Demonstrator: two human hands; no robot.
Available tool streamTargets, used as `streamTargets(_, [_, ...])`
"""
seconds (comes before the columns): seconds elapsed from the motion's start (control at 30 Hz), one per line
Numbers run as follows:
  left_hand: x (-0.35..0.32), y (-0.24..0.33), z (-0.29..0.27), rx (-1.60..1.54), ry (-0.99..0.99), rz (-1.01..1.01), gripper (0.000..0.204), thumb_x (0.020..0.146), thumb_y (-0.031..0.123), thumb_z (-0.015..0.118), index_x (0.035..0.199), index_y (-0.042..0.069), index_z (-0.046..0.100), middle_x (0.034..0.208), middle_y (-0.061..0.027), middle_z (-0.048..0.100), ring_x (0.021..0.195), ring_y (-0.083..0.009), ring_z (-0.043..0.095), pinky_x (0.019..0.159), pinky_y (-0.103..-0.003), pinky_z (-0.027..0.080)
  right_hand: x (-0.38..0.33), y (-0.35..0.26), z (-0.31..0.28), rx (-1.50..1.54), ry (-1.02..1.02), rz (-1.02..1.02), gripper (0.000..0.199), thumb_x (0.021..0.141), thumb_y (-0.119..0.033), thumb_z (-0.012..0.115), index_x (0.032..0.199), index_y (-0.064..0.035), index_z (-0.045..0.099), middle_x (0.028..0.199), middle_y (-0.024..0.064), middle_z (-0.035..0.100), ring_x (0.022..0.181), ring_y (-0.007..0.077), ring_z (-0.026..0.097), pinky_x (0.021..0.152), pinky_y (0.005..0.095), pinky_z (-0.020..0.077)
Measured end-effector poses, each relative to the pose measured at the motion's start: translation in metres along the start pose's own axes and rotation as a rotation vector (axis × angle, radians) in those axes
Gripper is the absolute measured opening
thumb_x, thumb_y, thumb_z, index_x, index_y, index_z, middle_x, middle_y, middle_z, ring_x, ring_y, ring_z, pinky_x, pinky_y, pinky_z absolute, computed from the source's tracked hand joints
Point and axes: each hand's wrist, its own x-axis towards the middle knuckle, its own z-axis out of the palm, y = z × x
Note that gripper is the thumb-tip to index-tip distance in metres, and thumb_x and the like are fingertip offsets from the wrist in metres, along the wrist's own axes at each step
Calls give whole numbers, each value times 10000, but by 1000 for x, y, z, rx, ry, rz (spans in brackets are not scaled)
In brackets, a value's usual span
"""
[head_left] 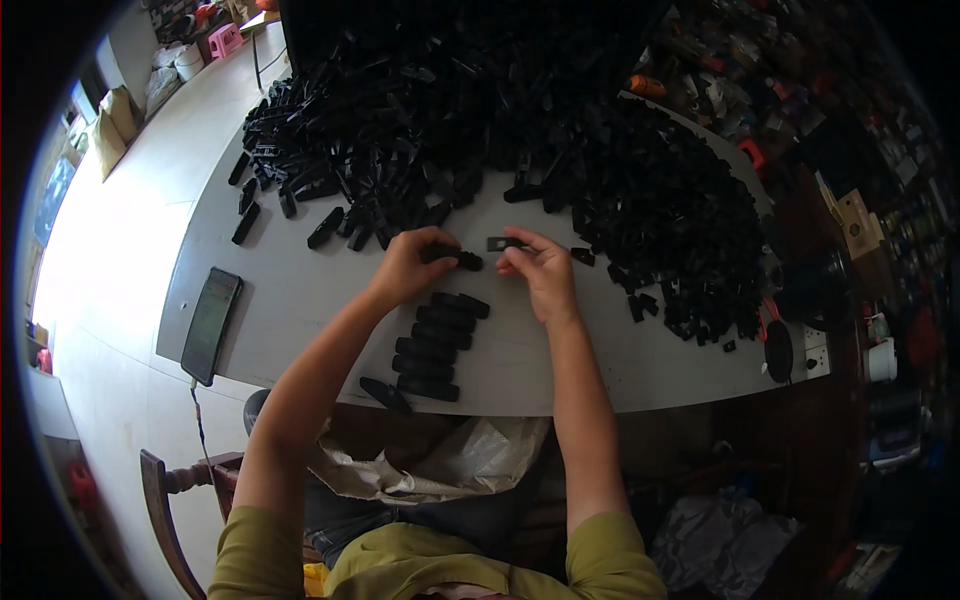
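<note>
My left hand [412, 266] grips a short black plastic piece [462, 260] by its left end, just above the white table [300, 290]. My right hand [540, 272] pinches a smaller flat black piece [503, 243] between thumb and fingers, a little to the right of the first piece. The two pieces sit close together but apart. Below my hands, several finished black pieces [432, 345] lie side by side in a neat stack on the table.
A huge heap of loose black plastic parts [520, 130] covers the far and right side of the table. A dark phone [210, 325] with a cable lies at the left edge. A crumpled plastic bag [450, 460] rests on my lap. Cluttered shelves stand at right.
</note>
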Motion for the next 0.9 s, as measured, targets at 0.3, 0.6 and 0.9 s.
streamTargets(0.3, [-11,2,-2,220,18,65,225,731,-21,727,950,-2,677,948,-105,643,864,-217,647,767,-303,509,-7,-4,18,-763,-122,-232,265,726,-54,779,973,-4,699,854,75,610,651,173,602,612,295,490])
streamTargets(0.6, [-9,1,-4,287,-73,180,243,726,-9,735,963,-5,681,997,-108,655,890,-230,652,777,-322,519,1,6,17,-899,-195,-397,266,711,-122,807,945,-27,722,890,49,611,826,196,613,689,315,496])
streamTargets(0.9, [9,34,-5,826,182,201,194,785,117,689,944,21,633,878,-122,600,869,-292,607,759,-389,499,-19,-20,-40,-1563,476,-68,333,843,-93,666,1165,-57,591,1149,133,568,973,293,619,796,379,541])
